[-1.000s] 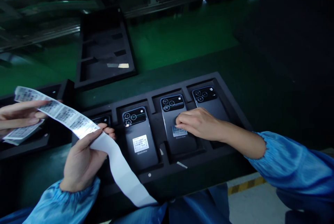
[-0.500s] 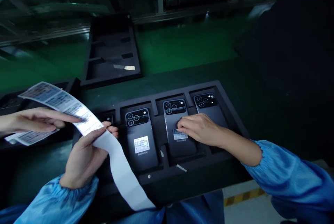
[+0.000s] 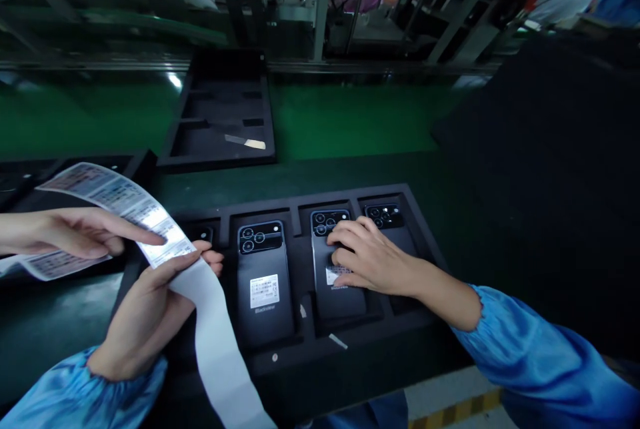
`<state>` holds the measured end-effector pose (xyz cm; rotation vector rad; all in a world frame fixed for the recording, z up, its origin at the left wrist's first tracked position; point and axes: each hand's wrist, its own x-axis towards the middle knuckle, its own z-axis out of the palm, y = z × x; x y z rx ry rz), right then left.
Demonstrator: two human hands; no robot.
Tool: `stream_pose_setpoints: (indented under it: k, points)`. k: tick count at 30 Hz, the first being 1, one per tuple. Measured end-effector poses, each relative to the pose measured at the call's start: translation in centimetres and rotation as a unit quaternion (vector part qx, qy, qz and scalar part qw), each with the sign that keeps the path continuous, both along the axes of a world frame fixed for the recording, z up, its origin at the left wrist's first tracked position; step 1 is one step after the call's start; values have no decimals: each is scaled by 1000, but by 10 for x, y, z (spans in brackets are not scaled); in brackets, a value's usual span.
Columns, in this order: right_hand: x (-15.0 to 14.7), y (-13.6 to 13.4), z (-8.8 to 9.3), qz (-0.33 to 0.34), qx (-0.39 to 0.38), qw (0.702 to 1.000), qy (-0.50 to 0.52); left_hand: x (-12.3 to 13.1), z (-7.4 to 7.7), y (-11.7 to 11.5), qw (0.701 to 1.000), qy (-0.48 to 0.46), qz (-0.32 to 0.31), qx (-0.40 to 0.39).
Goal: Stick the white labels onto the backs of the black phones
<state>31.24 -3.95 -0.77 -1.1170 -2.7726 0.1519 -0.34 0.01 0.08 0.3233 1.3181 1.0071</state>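
A black foam tray (image 3: 300, 357) holds a row of black Blackview phones lying face down, with their camera modules toward the far side. My right hand (image 3: 370, 259) rests with curled fingers on the back of one phone (image 3: 345, 305), just above a small white label (image 3: 336, 274). Another phone (image 3: 263, 289) lies to its left, and a third (image 3: 385, 217) is partly hidden behind my hand. My left hand (image 3: 143, 315) grips a strip of printed labels (image 3: 125, 205) with white backing paper (image 3: 217, 342) hanging down. A co-worker's hand (image 3: 75, 232) reaches in from the left and touches the strip.
Behind the phones, a second black foam tray (image 3: 220, 142) with slots lies on the green bench (image 3: 350, 119), a pale strip inside it. A dark tray (image 3: 85, 172) sits under the labels. Dark material (image 3: 540, 182) fills the right. Metal racks stand beyond.
The whole view has tilted upward, showing more racks. My right hand has shifted toward the camera module of its phone, with fingers more curled, uncovering more of the label.
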Motion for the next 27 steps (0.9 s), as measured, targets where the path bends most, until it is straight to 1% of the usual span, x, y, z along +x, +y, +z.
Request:
stream_pose_setpoints:
  k: [4, 10, 13, 18, 24, 27]
  points:
    - [2, 5, 2, 12, -15, 1000, -19, 0, -1, 1, 1000, -1, -1, 0]
    - [6, 9, -4, 26, -53, 998, -1, 0, -2, 1, 1000, 0, 15, -4]
    - [7, 9, -8, 32, -57, 998, 19, -1, -1, 1, 1000, 3, 11, -3]
    - [9, 11, -14, 41, -59, 996, 49, 5, 4, 2, 999, 18, 24, -11]
    - [7, 11, -12, 48, -59, 996, 43, 12, 10, 4, 997, 49, 46, -33]
    - [6, 11, -11, 50, -50, 997, 40, 11, 9, 4, 997, 58, 38, -25]
